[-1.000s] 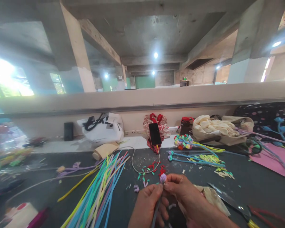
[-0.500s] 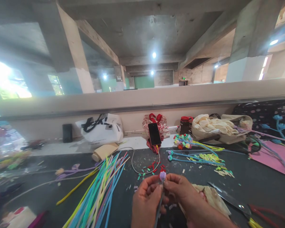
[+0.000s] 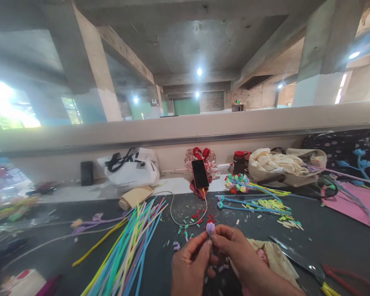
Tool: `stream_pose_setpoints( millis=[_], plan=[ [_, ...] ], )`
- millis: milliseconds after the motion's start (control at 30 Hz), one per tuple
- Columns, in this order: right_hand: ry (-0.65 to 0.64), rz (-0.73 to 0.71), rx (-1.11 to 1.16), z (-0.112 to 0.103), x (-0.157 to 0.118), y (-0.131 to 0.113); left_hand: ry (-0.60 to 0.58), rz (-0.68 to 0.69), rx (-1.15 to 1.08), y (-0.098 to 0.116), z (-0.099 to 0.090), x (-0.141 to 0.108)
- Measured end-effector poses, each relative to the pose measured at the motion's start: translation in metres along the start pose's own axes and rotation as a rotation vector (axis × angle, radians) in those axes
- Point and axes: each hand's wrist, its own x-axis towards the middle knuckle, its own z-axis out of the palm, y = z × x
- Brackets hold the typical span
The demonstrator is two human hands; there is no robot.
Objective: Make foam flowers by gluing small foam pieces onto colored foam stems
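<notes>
Here, nearer the wearer than the phone (image 3: pixel 200 174) on the dark desk (image 3: pixel 154 255), the left hand (image 3: pixel 191 263) and right hand (image 3: pixel 239 246) meet, each grip pinching the small purple flower (image 3: pixel 210 228) around its base, scissors (image 3: pixel 299 260) lying right of the phone.

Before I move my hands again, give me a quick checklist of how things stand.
1. Purple flower upright, at the fingertips of the left hand and right hand: ok.
2. Lower end of its stem: cannot tell, hidden.
3. Scissors out of both hands: ok.
4. Tabletop free of scraps: not ok, red scraps lie beyond the flower.
5. Phone cable attached: ok.
</notes>
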Motion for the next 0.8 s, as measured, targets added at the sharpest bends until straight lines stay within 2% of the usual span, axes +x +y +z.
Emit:
stream_pose_setpoints(
  millis=[200,433,800],
  plan=[
    [0.114,-0.029,-0.085,0.002,0.001,-0.004,0.056,0.057,0.020,-0.006,0.002,0.000],
    [0.062,-0.039,-0.072,0.002,0.000,0.001,0.072,0.082,0.080,-0.008,0.004,0.000],
    [0.064,-0.023,-0.107,0.000,0.002,0.004,0.006,0.255,0.279,-0.018,-0.003,0.004]
  ],
)
